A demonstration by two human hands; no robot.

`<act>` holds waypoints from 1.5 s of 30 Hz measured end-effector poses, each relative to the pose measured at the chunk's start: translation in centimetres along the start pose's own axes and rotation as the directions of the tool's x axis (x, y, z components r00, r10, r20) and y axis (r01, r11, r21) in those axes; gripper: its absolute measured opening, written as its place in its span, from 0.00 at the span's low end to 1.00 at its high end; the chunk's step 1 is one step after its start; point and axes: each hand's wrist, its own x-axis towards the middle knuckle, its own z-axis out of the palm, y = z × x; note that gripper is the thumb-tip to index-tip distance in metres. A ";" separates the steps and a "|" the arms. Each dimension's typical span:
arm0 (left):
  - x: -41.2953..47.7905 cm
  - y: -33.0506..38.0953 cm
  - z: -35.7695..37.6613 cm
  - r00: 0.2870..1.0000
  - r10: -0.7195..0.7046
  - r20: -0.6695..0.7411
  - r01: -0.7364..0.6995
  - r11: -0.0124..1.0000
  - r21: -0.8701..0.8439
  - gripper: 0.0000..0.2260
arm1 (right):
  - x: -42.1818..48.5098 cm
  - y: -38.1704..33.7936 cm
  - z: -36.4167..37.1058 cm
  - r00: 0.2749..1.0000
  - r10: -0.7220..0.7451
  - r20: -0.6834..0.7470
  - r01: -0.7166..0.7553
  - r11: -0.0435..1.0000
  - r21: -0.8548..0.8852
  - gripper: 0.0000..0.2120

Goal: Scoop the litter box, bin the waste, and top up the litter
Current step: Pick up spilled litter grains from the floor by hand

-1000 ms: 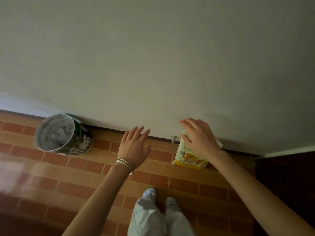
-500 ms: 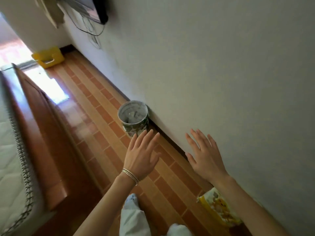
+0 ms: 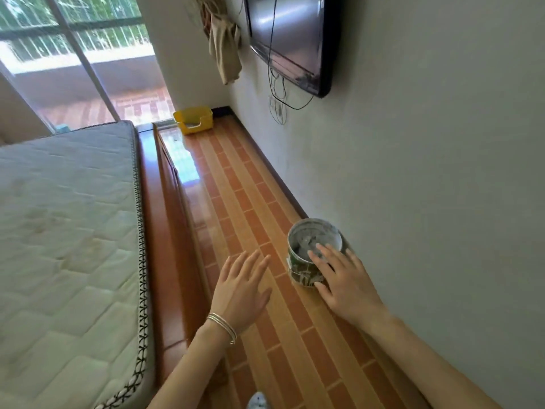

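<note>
Two hands out in front of you, both bare, fingers straight and spread, holding nothing. Your left hand [image 3: 240, 290] hangs over the tiled floor [image 3: 236, 184], thin bangles [image 3: 222, 326] on the wrist. Your right hand [image 3: 345, 283] is raised in front of the bin [image 3: 306, 246] and overlaps its near side in view; whether the fingers touch it I cannot tell. The hands are apart, a strip of floor showing between them.

Bin: round, patterned outside, pale lining, standing on the floor against the base of the wall [image 3: 427, 187] on your right. Something grey lies inside; too unclear to name.

Litter box [image 3: 193, 121]: yellow, far end of the floor strip, in the corner by the glass door [image 3: 73, 54], well apart from both hands.

Mattress [image 3: 65, 231] on a wooden bed frame [image 3: 165, 231] runs along the left edge of the floor. Television [image 3: 290, 39] mounted on the wall, cables hanging below it; a beige cloth [image 3: 225, 45] hangs beside it. One shoe tip [image 3: 257, 401] at the bottom edge.
</note>
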 end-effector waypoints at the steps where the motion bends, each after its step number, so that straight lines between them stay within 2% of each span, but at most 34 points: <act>1: 0.8 -1.7 -0.6 1.000 -0.004 -0.014 0.004 1.000 0.004 0.27 | 2.1 -0.8 -0.1 1.000 -0.020 -0.004 0.020 1.000 -0.016 0.25; 7: 5.2 -10.2 -2.3 0.994 -0.065 -0.084 0.067 0.997 0.029 0.26 | 12.4 -4.4 0.9 0.997 -0.075 -0.021 0.075 0.997 0.033 0.28; 14: 10.6 -15.8 0.1 0.983 -0.171 -0.071 0.173 0.985 0.014 0.26 | 23.0 -4.1 4.8 0.987 -0.161 0.017 0.161 0.987 0.024 0.29; 20: 21.3 -20.8 1.3 0.969 -0.241 -0.046 0.243 0.969 0.038 0.26 | 35.6 -0.8 7.5 0.972 -0.236 0.018 0.236 0.972 0.015 0.29; 28: 35.3 -26.9 -0.9 0.924 -0.349 -0.153 0.354 0.935 0.004 0.26 | 53.0 2.3 7.8 0.940 -0.340 -0.010 0.340 0.938 0.063 0.28; 32: 40.1 -30.6 -0.7 0.912 -0.381 -0.150 0.385 0.923 -0.003 0.26 | 59.4 2.5 8.8 0.936 -0.351 -0.017 0.351 0.930 0.112 0.28; 37: 46.7 -38.0 0.3 0.919 -0.368 -0.141 0.373 0.928 0.009 0.26 | 68.1 2.2 12.1 0.920 -0.392 -0.018 0.392 0.915 0.099 0.27; 40: 51.7 -43.8 -0.3 0.919 -0.358 -0.167 0.368 0.929 0.033 0.26 | 75.3 1.1 13.2 0.919 -0.393 -0.020 0.393 0.915 0.086 0.27; 45: 59.8 -53.5 -1.8 0.927 -0.352 -0.132 0.362 0.931 0.056 0.26 | 87.6 -1.3 13.4 0.926 -0.375 -0.036 0.377 0.920 0.111 0.26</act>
